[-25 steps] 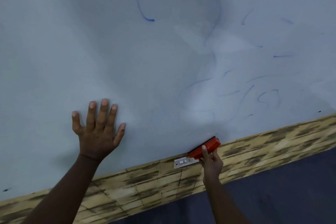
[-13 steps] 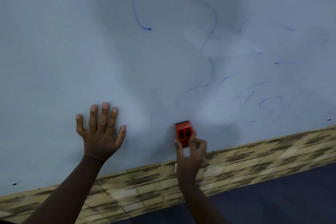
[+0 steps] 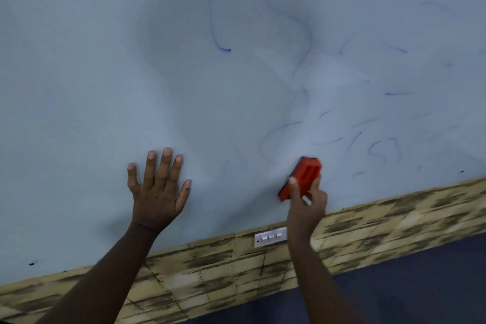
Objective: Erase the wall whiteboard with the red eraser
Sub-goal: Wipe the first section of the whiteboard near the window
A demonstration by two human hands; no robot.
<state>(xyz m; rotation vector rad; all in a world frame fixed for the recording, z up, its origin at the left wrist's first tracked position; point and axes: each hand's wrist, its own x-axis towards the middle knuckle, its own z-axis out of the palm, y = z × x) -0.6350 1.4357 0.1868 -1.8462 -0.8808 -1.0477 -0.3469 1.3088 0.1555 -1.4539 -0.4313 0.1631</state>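
Your left hand [image 3: 157, 192] lies flat on the pale blue-grey wall whiteboard [image 3: 105, 73], fingers straight and spread, holding nothing; it looks like a brace, steadying you while the other arm works. Your right hand [image 3: 306, 204] pinches the red plastic block eraser [image 3: 302, 179] between thumb and curled fingers, its dark pad side turned to the board, low down and just above the yellow-brown patterned border strip [image 3: 394, 218]. The tilt probably suits a diagonal stroke toward the faint blue marker scribbles [image 3: 378, 147] to its right, which are not yet wiped (a long blue line [image 3: 210, 8] higher up also remains).

Half a second ago the eraser stood nearly upright, nearer your left hand; now it leans and sits closer to the scribbles. A second ago it was down at the border, covering part of the white switch plate [image 3: 270, 237], which now shows whole, beside your wrist. Your left hand has barely moved.
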